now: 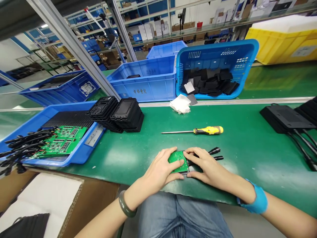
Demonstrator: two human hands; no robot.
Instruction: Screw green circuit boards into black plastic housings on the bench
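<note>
Near the bench's front edge, a green circuit board [177,156] lies flat, seemingly in a black casing whose edge shows below it. My left hand [162,167] holds its left side, one finger pressing on the board's face and the thumb along the near edge. My right hand [204,165] grips the right end, fingers at the far corner and thumb at the near one. Black cables [219,158] run out to the right from beneath that hand. Beyond both hands lies a screwdriver [208,130] with a yellow and black handle, its tip pointing left.
Left, a blue tray [71,162] holds circuit boards with black cables, beside stacked black casings [127,114]. At the back stand a blue bin [153,87] and a blue basket [213,96] of black pieces. White papers [180,104] lie before them. Black cabled units [287,117] sit right.
</note>
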